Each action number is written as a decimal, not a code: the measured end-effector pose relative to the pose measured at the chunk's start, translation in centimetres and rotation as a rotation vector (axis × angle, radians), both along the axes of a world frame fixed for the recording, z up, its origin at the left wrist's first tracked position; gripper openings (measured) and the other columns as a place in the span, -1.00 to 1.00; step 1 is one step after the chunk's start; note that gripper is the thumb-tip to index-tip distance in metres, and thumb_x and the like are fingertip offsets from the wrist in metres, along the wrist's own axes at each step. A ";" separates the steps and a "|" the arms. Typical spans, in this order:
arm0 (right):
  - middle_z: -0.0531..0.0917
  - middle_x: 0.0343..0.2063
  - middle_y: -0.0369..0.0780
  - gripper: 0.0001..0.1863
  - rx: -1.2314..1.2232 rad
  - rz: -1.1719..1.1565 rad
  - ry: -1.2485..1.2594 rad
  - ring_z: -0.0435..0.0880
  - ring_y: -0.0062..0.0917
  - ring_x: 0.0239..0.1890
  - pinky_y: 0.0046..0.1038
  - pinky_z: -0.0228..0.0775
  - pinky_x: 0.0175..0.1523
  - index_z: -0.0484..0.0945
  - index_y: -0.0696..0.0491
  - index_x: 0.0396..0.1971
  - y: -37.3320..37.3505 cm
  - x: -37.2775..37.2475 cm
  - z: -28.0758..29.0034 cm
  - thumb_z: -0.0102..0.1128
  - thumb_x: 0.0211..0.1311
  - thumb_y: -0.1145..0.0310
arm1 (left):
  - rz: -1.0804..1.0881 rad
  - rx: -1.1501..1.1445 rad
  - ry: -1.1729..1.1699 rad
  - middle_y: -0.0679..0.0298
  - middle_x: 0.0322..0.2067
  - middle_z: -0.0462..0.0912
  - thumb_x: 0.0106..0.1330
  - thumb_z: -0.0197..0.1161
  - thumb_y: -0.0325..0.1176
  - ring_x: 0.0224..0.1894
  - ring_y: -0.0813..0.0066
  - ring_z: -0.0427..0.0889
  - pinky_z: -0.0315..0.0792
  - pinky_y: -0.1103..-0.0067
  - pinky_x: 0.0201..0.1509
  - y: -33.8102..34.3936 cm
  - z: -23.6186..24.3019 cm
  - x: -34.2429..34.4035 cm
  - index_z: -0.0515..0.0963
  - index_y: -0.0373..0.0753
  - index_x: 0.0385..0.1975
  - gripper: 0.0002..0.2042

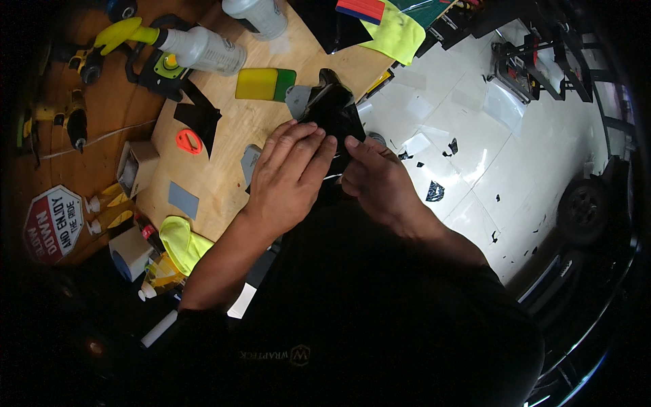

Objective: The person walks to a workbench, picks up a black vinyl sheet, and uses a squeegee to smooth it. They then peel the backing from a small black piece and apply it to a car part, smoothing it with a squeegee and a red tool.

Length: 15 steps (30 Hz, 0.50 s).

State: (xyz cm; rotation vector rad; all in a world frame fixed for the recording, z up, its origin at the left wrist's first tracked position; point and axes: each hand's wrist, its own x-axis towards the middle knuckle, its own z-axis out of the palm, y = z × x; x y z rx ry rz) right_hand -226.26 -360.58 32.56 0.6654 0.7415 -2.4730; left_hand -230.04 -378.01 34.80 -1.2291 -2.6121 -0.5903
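Note:
A glossy black piece (344, 123), covered in or made of shiny film, lies at the near edge of the workbench. My left hand (288, 169) rests on its left side with fingers stretched out flat; the thumb is hidden. On the right, my right hand (376, 173) pinches the edge of the same piece between thumb and curled fingers. A grey rounded card (297, 102) touches its far left side. Beyond sits a yellow and green squeegee card (266, 84). Another grey squeegee (250, 163) lies just left of my left hand.
On the wooden bench (227, 122) are a red-orange ring-shaped cutter (188, 141), a black film scrap (198, 121), a grey card (183, 199), spray bottles (203, 51) and yellow cloths (393, 34). Drills (74, 122) hang at left. Black scraps (435, 192) litter the white floor; a vehicle wheel (583, 210) is right.

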 end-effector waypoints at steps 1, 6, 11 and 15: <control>0.23 -0.72 -0.47 -0.72 0.001 -0.034 0.009 0.17 -0.71 -0.66 -0.55 0.03 -0.46 0.35 -0.14 -0.59 -0.1 0.2 -0.4 0.15 0.32 0.24 | -0.005 0.007 0.009 0.10 -0.13 0.57 0.01 0.17 -0.56 0.03 0.16 0.51 0.37 0.24 0.18 0.1 0.2 -0.1 0.58 -0.38 -0.14 -0.66; 0.39 -0.65 -0.46 -0.82 -0.330 -0.230 -0.200 0.31 -0.73 -0.63 -0.59 0.12 -0.49 0.46 -0.07 -0.45 -0.6 -0.5 -0.1 0.19 0.30 0.21 | -0.058 0.018 0.006 0.11 -0.19 0.56 0.00 0.18 -0.52 -0.02 0.19 0.53 0.40 0.27 0.13 0.2 0.2 -0.3 0.57 -0.39 -0.15 -0.66; 0.45 -0.62 -0.47 -0.86 -0.492 -0.180 -0.304 0.32 -0.74 -0.64 -0.61 0.15 -0.49 0.49 -0.06 -0.44 -1.0 -0.7 -1.8 0.20 0.28 0.27 | -0.082 0.038 -0.028 0.12 -0.19 0.56 -0.08 0.18 -0.54 -0.01 0.17 0.52 0.40 0.29 0.11 0.0 0.0 -0.2 0.56 -0.38 -0.13 -0.60; 0.43 -0.63 -0.46 -0.89 -0.715 -0.180 -0.215 0.31 -0.73 -0.67 -0.62 0.17 -0.48 0.50 -0.05 -0.44 -1.5 -0.3 -3.3 0.18 0.29 0.32 | -0.127 -0.075 -0.051 0.12 -0.15 0.56 -0.08 0.20 -0.53 0.00 0.17 0.51 0.40 0.30 0.11 -0.8 0.5 -0.6 0.55 -0.37 -0.11 -0.59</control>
